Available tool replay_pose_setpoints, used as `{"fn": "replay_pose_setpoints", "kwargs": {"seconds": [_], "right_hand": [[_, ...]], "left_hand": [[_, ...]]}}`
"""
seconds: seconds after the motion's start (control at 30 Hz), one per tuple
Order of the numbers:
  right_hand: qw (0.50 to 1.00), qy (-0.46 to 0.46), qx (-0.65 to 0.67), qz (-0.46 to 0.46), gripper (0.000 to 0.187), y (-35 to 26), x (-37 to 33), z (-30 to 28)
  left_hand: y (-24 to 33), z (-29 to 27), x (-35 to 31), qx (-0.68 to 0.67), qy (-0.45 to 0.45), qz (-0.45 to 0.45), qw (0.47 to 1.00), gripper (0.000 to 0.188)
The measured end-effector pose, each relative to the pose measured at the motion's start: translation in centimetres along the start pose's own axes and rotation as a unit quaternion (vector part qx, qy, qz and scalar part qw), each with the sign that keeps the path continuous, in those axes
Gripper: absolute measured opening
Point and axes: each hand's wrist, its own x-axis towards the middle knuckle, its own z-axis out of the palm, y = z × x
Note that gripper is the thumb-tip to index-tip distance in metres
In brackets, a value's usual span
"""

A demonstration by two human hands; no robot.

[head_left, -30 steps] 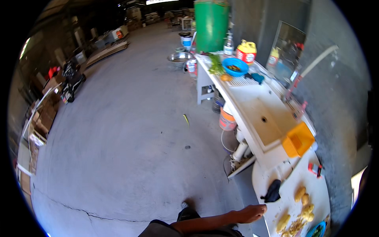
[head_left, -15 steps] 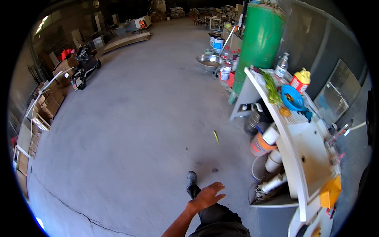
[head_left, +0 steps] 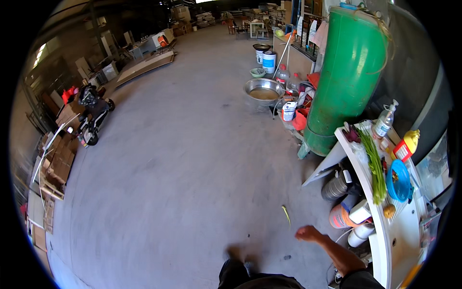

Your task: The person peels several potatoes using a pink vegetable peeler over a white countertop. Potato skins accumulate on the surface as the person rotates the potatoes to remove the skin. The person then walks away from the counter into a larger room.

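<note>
My right hand swings low over the concrete floor, its fingers curled in with nothing seen in them. Close beside it on the floor lies a thin green stalk. To its right stands a white sink counter. On that counter are a bunch of long green stalks, a blue plastic basket with scraps in it and a round brown potato-like thing. A pump bottle and a yellow bottle with a red label stand behind them. My left hand is out of view.
A tall green tank rises beyond the counter. Past it, a wide metal basin and a white-and-blue bucket stand on the right. An orange bucket sits under the counter. At left are a scooter and cardboard boxes.
My left hand has dropped out of view and my right hand has come in from the lower right. The counter and tank appear closer and farther right as I step forward.
</note>
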Motion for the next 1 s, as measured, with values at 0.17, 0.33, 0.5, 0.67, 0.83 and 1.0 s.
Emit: {"fn": "replay_pose_setpoints", "kwargs": {"seconds": [0.17,0.33,0.5,0.67,0.83,1.0], "right_hand": [[0.984,0.097,0.025,-0.147,0.018,-12.5,24.2,-13.5],[0.987,0.091,0.028,-0.133,0.016,-13.9,41.4,-19.0],[0.994,-0.033,-0.099,0.017,0.026,-2.6,44.4,-15.9],[0.907,-0.109,0.254,0.317,0.022,-1.2,50.8,-20.0],[0.869,-0.075,0.339,0.353,0.015,-2.1,68.6,-34.4],[0.975,-0.005,0.136,0.176,0.010,-2.0,93.0,-53.9]], "left_hand": [[5.3,-3.8,14.5,-0.249,-0.164,-0.283,0.911,0.043],[8.5,-15.1,39.4,-0.338,-0.144,-0.294,0.882,0.037],[11.1,-31.5,65.5,-0.388,-0.079,-0.227,0.890,0.031],[6.0,-51.7,96.7,-0.395,0.020,-0.221,0.891,0.030],[19.0,-61.2,117.2,-0.462,0.113,-0.091,0.875,0.036],[27.5,-59.7,126.4,-0.447,-0.139,-0.190,0.863,0.037]]}}
